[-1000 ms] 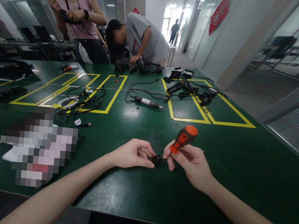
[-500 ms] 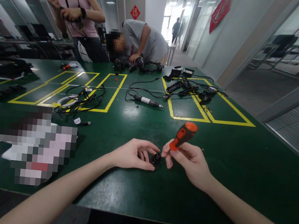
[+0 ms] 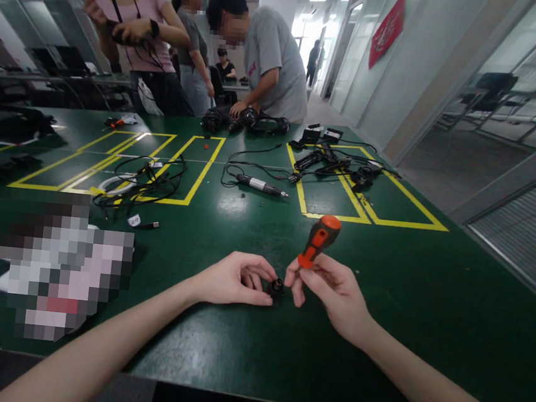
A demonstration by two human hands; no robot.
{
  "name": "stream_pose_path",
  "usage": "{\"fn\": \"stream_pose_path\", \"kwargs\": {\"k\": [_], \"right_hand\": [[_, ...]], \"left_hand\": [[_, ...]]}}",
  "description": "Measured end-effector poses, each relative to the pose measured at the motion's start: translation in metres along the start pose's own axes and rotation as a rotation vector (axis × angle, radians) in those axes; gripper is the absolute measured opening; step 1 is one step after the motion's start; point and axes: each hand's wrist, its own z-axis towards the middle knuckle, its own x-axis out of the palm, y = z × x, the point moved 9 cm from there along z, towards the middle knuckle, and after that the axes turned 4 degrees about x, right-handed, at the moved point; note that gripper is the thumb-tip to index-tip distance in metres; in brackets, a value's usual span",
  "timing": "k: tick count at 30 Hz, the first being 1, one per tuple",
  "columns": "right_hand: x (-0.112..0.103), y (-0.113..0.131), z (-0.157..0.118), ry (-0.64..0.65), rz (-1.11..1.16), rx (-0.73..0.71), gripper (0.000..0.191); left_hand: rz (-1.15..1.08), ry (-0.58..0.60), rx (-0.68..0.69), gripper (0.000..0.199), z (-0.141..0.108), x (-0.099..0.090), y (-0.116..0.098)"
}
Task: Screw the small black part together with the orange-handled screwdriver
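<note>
A small black round part [image 3: 277, 287] with a ring-like top stands on the green table [image 3: 215, 360]. Thumb and fingers of my left hand [image 3: 244, 279] curve around its left side and steady it. My right hand [image 3: 330, 289] holds a screwdriver [image 3: 320, 241] by the lower end of its orange and dark grey handle, butt upward and leaning slightly right. The screwdriver's shaft does not show clearly; whether its tip touches the black part I cannot tell.
An electric screwdriver [image 3: 260, 185] with a cord lies beyond my hands. Tangled black cables [image 3: 156, 177] are at left, black device parts [image 3: 329, 159] at right, inside yellow tape outlines. A person in a grey shirt [image 3: 279, 57] leans over black equipment [image 3: 247, 121] at the far edge.
The screwdriver handle stands more upright than before. The view has shifted slightly. Across the table, the person in grey has raised their upper body, and more people show behind.
</note>
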Motion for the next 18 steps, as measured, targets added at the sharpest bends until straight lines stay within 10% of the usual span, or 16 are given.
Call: {"fn": "stream_pose_path", "kwargs": {"k": [18], "right_hand": [[0.004, 0.006, -0.002, 0.025, 0.02, -0.027, 0.024]], "left_hand": [[-0.023, -0.024, 0.008, 0.035, 0.0, -0.002, 0.0]]}}
